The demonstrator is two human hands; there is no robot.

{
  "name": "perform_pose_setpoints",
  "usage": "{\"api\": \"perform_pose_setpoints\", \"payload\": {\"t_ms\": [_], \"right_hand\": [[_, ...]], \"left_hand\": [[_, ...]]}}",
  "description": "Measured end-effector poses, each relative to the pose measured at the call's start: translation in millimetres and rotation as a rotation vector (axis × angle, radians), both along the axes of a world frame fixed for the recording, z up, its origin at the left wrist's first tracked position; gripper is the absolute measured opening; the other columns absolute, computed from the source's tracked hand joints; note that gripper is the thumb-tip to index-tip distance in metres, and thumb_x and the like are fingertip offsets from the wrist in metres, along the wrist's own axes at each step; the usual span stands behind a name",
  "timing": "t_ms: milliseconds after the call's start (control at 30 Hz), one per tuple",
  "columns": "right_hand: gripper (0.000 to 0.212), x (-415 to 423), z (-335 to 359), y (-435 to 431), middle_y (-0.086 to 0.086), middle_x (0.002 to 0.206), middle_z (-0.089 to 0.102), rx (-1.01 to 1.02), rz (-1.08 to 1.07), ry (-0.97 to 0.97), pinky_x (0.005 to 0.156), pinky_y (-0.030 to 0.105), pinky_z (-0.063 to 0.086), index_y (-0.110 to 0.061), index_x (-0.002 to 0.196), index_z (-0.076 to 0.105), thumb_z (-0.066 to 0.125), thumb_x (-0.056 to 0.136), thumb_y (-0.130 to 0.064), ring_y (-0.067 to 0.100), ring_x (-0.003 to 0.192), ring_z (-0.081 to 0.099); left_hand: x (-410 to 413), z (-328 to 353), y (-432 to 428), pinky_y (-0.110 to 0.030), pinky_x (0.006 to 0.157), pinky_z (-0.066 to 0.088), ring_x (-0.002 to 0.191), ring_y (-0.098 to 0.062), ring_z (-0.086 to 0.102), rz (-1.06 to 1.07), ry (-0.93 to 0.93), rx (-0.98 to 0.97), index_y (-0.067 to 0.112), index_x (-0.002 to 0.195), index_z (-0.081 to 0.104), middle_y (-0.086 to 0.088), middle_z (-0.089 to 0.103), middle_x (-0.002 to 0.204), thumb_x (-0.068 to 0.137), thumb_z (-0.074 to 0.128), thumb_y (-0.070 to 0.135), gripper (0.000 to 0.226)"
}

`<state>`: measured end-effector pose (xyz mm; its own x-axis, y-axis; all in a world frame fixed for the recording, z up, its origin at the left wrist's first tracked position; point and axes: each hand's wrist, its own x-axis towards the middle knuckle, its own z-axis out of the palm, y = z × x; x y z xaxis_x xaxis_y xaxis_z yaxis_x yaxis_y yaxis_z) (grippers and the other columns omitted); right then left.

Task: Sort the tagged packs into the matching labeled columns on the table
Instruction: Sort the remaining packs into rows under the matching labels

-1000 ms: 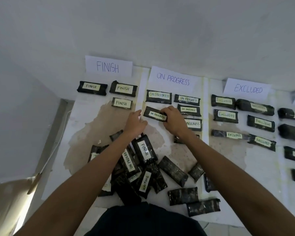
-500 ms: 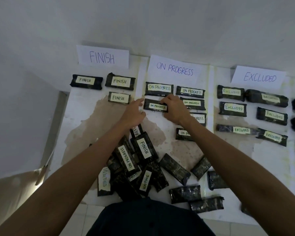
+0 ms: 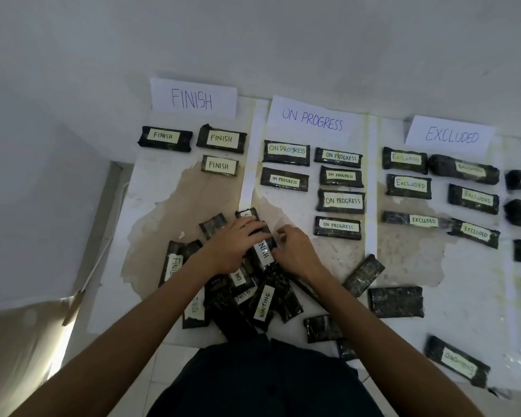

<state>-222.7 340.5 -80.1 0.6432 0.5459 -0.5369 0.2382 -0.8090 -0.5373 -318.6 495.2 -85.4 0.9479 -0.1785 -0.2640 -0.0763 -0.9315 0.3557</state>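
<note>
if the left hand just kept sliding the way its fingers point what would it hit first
The left hand points up and right across the pile. Its fingertips are already on the pack tagged FINISH; beyond that, likely the right hand, though their heights are hard to judge.

The white surface (image 3: 475, 299), stained brown in patches, carries three paper headers along its far edge: FINISH (image 3: 193, 97), ON PROGRESS (image 3: 312, 120) and EXCLUDED (image 3: 451, 135). Three dark packs lie under FINISH, six under ON PROGRESS in two rows, six under EXCLUDED. An unsorted heap of packs (image 3: 247, 293) lies at the near edge, with loose packs just right of it.
</note>
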Motion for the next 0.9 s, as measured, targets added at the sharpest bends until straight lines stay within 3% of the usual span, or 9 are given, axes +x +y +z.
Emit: {"api": "perform_pose_setpoints", "payload": {"t_ms": [167, 367, 433, 567, 733, 833, 900], "right_hand": [[0.046, 0.1, 2.0, -11.9, 0.012, 0.123, 0.054, 0.024, 0.013, -0.059, 0.091, 0.031, 0.044, -0.009, 0.124, 0.050, 0.062, 0.080, -0.015, 0.024, 0.109, 0.054], [0.044, 4.4, 10.2, -17.4, 0.011, 0.120, 0.054, 0.042, 0.045, -0.107, 0.086, 0.033, 0.046, -0.010, 0.123, 0.050, 0.061, 0.081, -0.016, 0.023, 0.102, 0.054], [0.043, 6.6, 14.1, -16.3, 0.010, 0.117, 0.055, 0.070, 0.048, -0.127, 0.083, 0.032, 0.047, -0.010, 0.122, 0.051, 0.062, 0.082, -0.016, 0.020, 0.095, 0.055], [0.038, 10.7, 23.1, -4.7, 0.009, 0.110, 0.059, 0.166, 0.065, -0.159, 0.078, 0.027, 0.045, -0.009, 0.119, 0.054, 0.062, 0.083, -0.014, 0.015, 0.086, 0.052], [0.033, 9.8, 28.7, 25.4, 0.009, 0.107, 0.059, 0.243, 0.130, -0.165, 0.078, 0.026, 0.045, -0.009, 0.115, 0.057, 0.061, 0.083, -0.014, 0.014, 0.085, 0.052], [0.026, 7.3, 25.2, 48.7, 0.011, 0.102, 0.059, 0.263, 0.191, -0.178, 0.081, 0.033, 0.049, -0.008, 0.108, 0.059, 0.060, 0.083, -0.012, 0.021, 0.087, 0.055], [0.027, 5.0, 20.8, 64.4, 0.012, 0.103, 0.058, 0.263, 0.243, -0.190, 0.082, 0.029, 0.045, -0.008, 0.112, 0.059, 0.059, 0.084, -0.012, 0.025, 0.094, 0.056]], "left_hand": [[14.1, 7.0, -4.5, -0.040, 0.116, 0.011, 0.144, -0.027, 0.009, -0.141, 0.036, 0.158, 0.018, 0.147, 0.022, -0.007, 0.016, 0.156, 0.079, 0.062, -0.001, 0.081], [36.3, 8.0, -1.2, -0.037, 0.111, 0.021, 0.135, -0.024, 0.026, -0.261, 0.084, 0.215, 0.017, 0.142, 0.031, -0.005, 0.035, 0.144, 0.075, 0.072, 0.029, 0.079], [34.7, 8.1, 4.8, -0.036, 0.108, 0.024, 0.131, -0.023, 0.030, -0.209, 0.092, 0.160, 0.016, 0.139, 0.035, -0.005, 0.038, 0.140, 0.069, 0.074, 0.037, 0.083], [21.2, 13.3, 28.6, -0.037, 0.104, 0.027, 0.124, -0.023, 0.038, 0.008, 0.005, 0.011, 0.016, 0.133, 0.042, -0.005, 0.045, 0.131, 0.061, 0.072, 0.028, 0.079], [-4.7, 17.4, 76.8, -0.042, 0.104, 0.034, 0.120, -0.023, 0.042, 0.291, -0.052, -0.066, 0.016, 0.126, 0.043, -0.004, 0.047, 0.126, 0.058, 0.071, 0.023, 0.074], [-21.7, 17.2, 105.2, -0.044, 0.100, 0.036, 0.119, -0.026, 0.044, 0.427, -0.060, -0.066, 0.011, 0.128, 0.043, -0.008, 0.047, 0.128, 0.058, 0.075, 0.027, 0.079], [-30.0, 15.7, 121.9, -0.044, 0.097, 0.037, 0.117, -0.029, 0.046, 0.499, -0.068, -0.049, 0.009, 0.128, 0.045, -0.012, 0.048, 0.127, 0.060, 0.077, 0.023, 0.076]]}}
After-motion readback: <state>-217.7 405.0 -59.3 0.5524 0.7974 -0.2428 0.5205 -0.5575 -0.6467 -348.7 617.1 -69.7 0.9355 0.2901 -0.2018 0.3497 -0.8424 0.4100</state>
